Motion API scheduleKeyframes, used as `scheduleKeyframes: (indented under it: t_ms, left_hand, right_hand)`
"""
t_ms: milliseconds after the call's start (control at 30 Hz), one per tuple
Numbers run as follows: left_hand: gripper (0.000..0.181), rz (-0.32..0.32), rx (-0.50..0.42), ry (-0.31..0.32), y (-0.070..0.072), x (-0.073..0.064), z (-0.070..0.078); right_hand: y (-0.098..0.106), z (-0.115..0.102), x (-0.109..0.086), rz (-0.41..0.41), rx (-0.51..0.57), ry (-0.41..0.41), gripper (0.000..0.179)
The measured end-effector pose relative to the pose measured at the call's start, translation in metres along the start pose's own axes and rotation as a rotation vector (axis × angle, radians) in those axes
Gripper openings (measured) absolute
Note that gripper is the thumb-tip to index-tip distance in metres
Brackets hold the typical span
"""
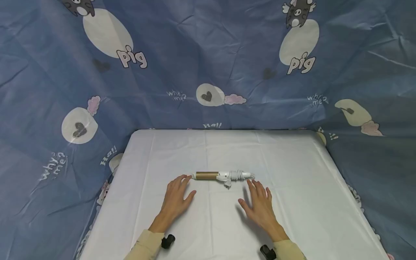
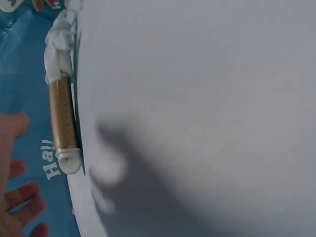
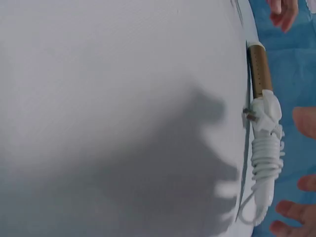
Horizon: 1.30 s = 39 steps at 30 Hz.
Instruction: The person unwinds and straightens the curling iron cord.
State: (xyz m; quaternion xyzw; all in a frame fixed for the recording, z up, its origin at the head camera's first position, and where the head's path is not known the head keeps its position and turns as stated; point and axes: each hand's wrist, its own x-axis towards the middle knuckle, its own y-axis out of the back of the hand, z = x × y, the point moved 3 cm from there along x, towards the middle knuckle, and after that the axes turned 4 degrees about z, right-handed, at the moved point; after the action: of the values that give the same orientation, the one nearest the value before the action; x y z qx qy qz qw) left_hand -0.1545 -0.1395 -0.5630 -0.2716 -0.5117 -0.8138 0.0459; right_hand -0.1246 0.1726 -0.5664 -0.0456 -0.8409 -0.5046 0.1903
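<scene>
A hair iron [image 1: 208, 176] with a gold barrel and a white handle lies crosswise on the white-covered table, gold end to the left. Its white cord [image 1: 236, 175] is wound round the handle, and the plug [image 1: 227, 184] sticks out on the near side. My left hand [image 1: 175, 199] hovers by the gold end, fingers spread and holding nothing. Near the handle's cord end is my right hand [image 1: 260, 206], its fingers also spread and nothing in them. In the right wrist view the coiled cord [image 3: 265, 155] shows close up; whether any fingertip touches the iron I cannot tell.
A white cloth [image 1: 182, 151] covers the table. Blue patterned fabric [image 1: 260, 108] rises behind it and along both sides. Black wrist straps [image 1: 168, 241] sit at the sleeve cuffs.
</scene>
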Motion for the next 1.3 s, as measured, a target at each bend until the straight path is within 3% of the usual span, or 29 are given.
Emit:
scheduleKeyframes:
  t_ms: [100,200,333,433,567,767,1000,1167,1300]
  left_hand:
    - [0.058,-0.030,-0.022,-0.029,-0.012,0.022,-0.004]
    - [0.062,-0.115,-0.037,-0.031,-0.029,0.038,-0.004]
    - [0.067,-0.244,-0.046,-0.016,-0.054,0.045,0.001]
    - [0.067,-0.291,-0.033,-0.005,-0.068,0.043,0.005]
    - [0.061,-0.275,-0.018,0.020,-0.078,0.041,0.008]
    - [0.048,-0.199,-0.054,0.015,-0.084,0.048,0.008]
    - [0.041,-0.156,-0.123,0.031,-0.087,0.049,0.006]
    - [0.043,-0.160,-0.162,0.065,-0.083,0.045,0.008]
    - [0.043,-0.122,-0.181,0.071,-0.072,0.045,0.010]
  right_hand:
    - [-0.004,-0.005,0.008,0.034,0.046,0.018,0.072]
    - [-0.008,-0.011,0.012,0.019,0.081,0.027,0.069]
    - [-0.011,-0.016,0.011,-0.015,0.094,0.003,0.068]
    - [-0.015,-0.018,0.007,-0.042,0.103,-0.033,0.068]
    - [-0.019,-0.019,0.006,-0.068,0.130,-0.062,0.061]
    - [-0.024,-0.021,0.012,-0.024,0.158,-0.065,0.038]
    - [-0.025,-0.024,0.018,-0.028,0.176,-0.092,0.033]
    - [-0.024,-0.025,0.020,-0.015,0.185,-0.087,0.032]
    - [-0.021,-0.027,0.024,0.005,0.212,-0.068,0.034]
